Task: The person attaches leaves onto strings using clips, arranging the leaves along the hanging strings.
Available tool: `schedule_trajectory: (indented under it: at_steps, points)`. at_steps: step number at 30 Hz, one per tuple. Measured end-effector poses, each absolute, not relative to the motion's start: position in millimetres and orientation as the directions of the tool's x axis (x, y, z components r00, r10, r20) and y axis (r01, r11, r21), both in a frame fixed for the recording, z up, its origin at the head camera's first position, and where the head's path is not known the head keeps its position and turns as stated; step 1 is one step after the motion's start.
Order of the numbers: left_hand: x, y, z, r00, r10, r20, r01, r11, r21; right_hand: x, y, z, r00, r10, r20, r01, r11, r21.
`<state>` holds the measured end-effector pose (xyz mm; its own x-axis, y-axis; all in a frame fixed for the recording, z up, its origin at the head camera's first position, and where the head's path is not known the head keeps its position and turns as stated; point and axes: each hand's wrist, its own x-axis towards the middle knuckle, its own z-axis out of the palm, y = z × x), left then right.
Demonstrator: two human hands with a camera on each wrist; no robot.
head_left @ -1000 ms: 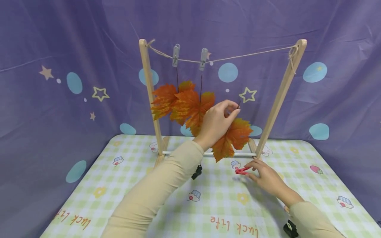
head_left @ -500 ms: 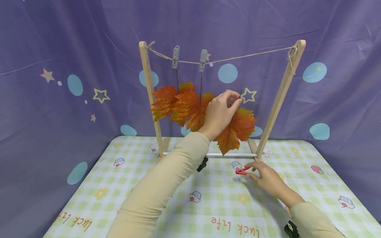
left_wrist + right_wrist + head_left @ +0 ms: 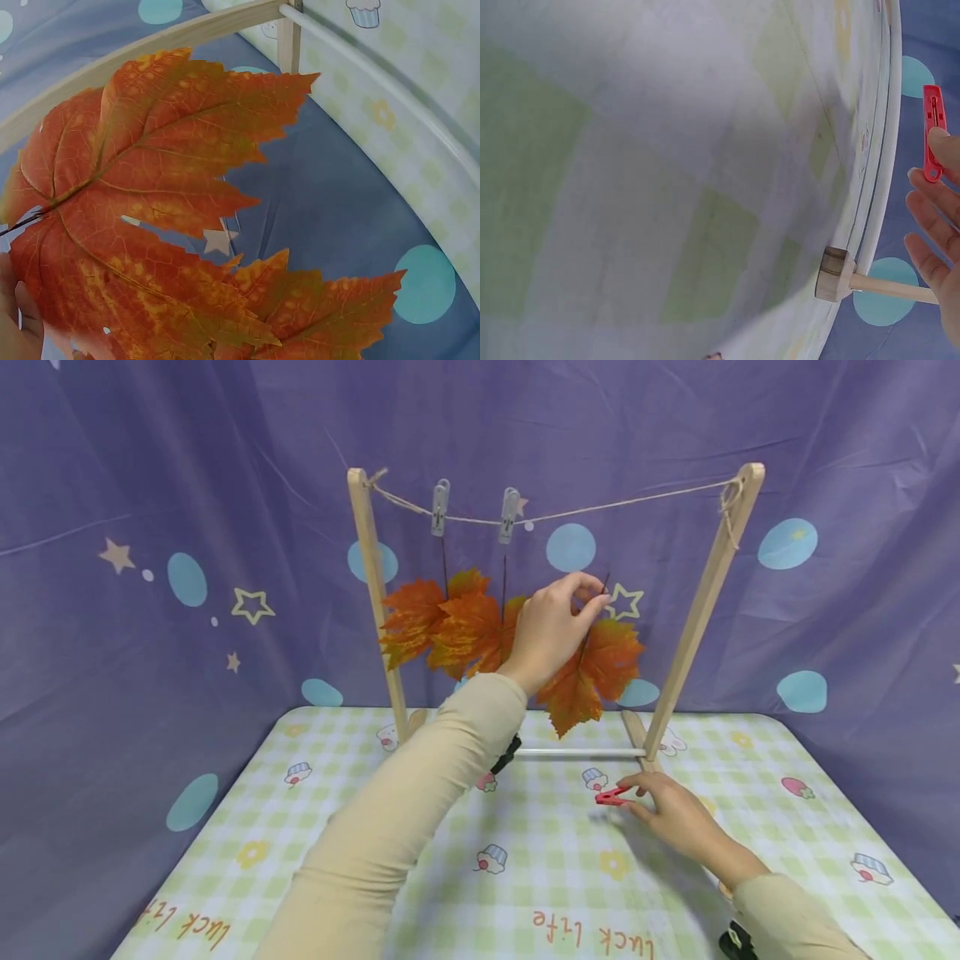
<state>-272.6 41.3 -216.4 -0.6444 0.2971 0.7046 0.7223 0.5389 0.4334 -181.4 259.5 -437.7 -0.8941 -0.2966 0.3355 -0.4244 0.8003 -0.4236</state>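
Observation:
My left hand (image 3: 551, 627) pinches the thin stem of an orange maple leaf (image 3: 592, 672), which hangs in front of the wooden frame, below the string (image 3: 622, 503). In the left wrist view that leaf (image 3: 142, 150) fills much of the picture, with the fingers just showing at the left edge. My right hand (image 3: 675, 810) holds a red clothespin (image 3: 613, 797) by its handle ends, low over the table; the right wrist view shows the clothespin (image 3: 933, 131) between thumb and fingers. Two more maple leaves (image 3: 412, 618) hang from the string by grey clothespins (image 3: 440, 508), partly behind my left hand.
The wooden frame's left post (image 3: 375, 560) and right post (image 3: 705, 610) stand on the checked tablecloth (image 3: 360, 827), joined low down by a white rod (image 3: 570, 752). A purple printed curtain (image 3: 225, 460) hangs behind the table.
My left hand has risen with the maple leaf, bringing its stem closer to the string. The right hand with the red clothespin has stayed nearly still.

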Motion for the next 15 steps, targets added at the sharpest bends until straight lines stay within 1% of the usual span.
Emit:
schedule_trajectory:
  at_steps: [9,15]
  points:
    - [-279.1,41.3,-216.1,-0.643,0.228,0.731,0.708,0.54,0.455,-175.6,263.9,-431.3,-0.866,-0.28,0.414,-0.451,0.795,-0.406]
    - [-283.2,40.4,-216.1,-0.642,0.22,0.734,0.703,0.551,0.449,-172.3,265.9,-426.3,-0.842,-0.274,0.464,-0.472,0.79,-0.391]
